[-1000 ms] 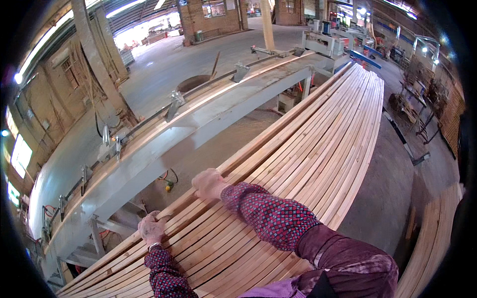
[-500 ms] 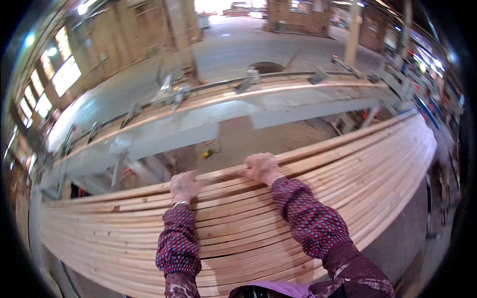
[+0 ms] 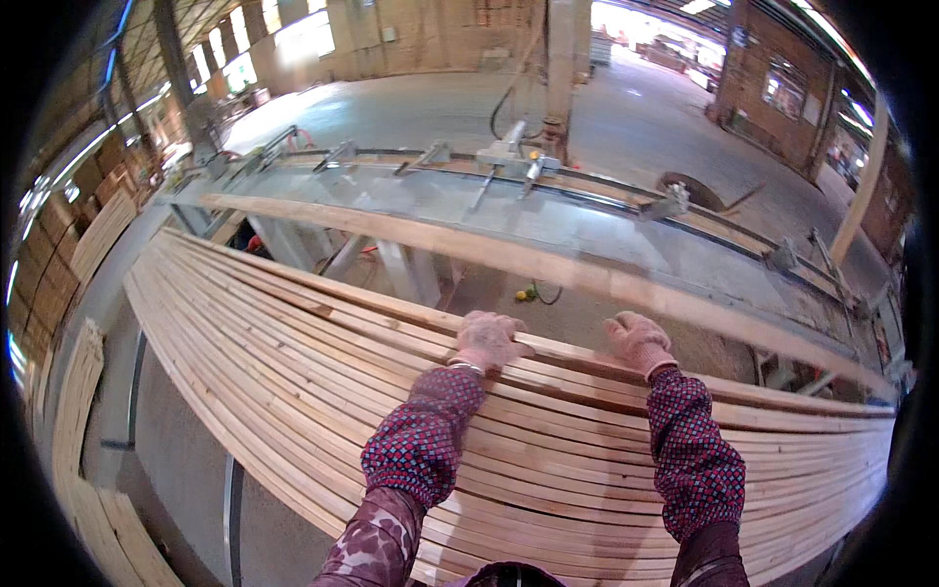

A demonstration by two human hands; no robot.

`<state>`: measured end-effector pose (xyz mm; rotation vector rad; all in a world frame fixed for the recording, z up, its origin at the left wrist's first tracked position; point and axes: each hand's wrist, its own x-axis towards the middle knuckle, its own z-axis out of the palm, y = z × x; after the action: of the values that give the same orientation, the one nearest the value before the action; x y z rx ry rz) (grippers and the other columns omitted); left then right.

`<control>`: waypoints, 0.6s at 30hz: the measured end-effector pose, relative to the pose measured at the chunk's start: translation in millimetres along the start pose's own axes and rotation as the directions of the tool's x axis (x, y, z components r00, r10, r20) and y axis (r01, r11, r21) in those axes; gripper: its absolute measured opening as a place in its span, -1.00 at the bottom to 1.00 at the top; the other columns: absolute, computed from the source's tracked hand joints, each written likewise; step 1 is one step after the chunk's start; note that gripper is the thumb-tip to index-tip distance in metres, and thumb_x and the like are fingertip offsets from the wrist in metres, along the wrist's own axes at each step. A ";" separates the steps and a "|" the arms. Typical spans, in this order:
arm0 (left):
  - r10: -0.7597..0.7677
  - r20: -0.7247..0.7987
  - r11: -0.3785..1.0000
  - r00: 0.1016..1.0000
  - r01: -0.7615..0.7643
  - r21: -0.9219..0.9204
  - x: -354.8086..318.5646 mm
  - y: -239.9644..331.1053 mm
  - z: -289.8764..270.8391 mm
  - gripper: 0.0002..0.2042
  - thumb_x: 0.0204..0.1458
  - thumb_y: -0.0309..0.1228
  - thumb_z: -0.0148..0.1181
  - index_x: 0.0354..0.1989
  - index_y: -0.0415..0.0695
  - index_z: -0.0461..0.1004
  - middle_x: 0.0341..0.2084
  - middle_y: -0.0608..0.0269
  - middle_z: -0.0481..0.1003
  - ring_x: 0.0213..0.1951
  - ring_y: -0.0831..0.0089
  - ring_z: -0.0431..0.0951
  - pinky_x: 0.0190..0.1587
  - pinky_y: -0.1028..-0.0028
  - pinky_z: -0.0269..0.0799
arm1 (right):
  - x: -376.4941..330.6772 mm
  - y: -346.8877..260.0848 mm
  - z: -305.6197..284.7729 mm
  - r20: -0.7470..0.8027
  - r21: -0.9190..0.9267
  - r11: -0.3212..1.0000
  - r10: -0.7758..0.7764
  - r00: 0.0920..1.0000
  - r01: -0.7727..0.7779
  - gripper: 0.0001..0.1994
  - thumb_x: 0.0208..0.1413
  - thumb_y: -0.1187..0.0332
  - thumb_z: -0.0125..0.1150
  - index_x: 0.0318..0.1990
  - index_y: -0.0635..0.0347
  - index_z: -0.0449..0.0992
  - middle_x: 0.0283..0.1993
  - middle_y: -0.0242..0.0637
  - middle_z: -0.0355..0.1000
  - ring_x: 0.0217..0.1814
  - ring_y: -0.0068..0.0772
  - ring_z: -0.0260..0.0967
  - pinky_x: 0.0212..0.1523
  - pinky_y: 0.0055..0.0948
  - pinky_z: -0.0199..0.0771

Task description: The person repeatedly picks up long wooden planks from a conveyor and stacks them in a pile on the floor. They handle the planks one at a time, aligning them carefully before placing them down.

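A wide layer of long pale wooden strips (image 3: 577, 460) lies side by side in front of me. My left hand (image 3: 487, 339) is over the far strips, left of the middle, thumb and fingers apart and reaching rightward. Past the stack's far edge stretches my right hand (image 3: 640, 342), loosely bent, its fingertips partly hidden. Neither hand visibly grips anything. Beyond them, one longer wooden strip (image 3: 469, 249) runs along the near side of a grey metal bench (image 3: 411, 201).
Metal stops and clamps (image 3: 504, 152) line the bench's far rail. More boards (image 3: 78, 421) lie at the left. A pillar (image 3: 558, 78) stands behind the bench. A gap showing the floor separates stack and bench, with a small yellow object (image 3: 521, 295) there.
The view has swung left. A wooden strip now lies along the bench's near side, where grey metal showed before. My hands have loosened and stay near the stack's far edge.
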<state>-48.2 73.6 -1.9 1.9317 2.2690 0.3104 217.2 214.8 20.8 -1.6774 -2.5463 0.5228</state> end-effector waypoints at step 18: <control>0.121 -0.046 0.991 0.992 -0.117 0.072 -6.1 6.5 -13.6 -0.28 -0.14 0.12 0.36 0.18 -0.05 0.48 0.12 0.30 0.44 0.23 0.35 0.34 0.30 0.30 0.15 | 22.3 -16.0 21.9 0.312 -0.133 0.990 0.003 0.950 0.041 -0.36 0.31 -0.24 -0.15 -0.04 0.12 0.67 0.01 -0.01 0.59 0.13 0.10 0.51 0.15 -0.06 0.42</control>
<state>-44.4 67.8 12.7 2.1219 2.2276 0.3010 189.0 223.6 1.8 -1.7339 -2.8777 0.6748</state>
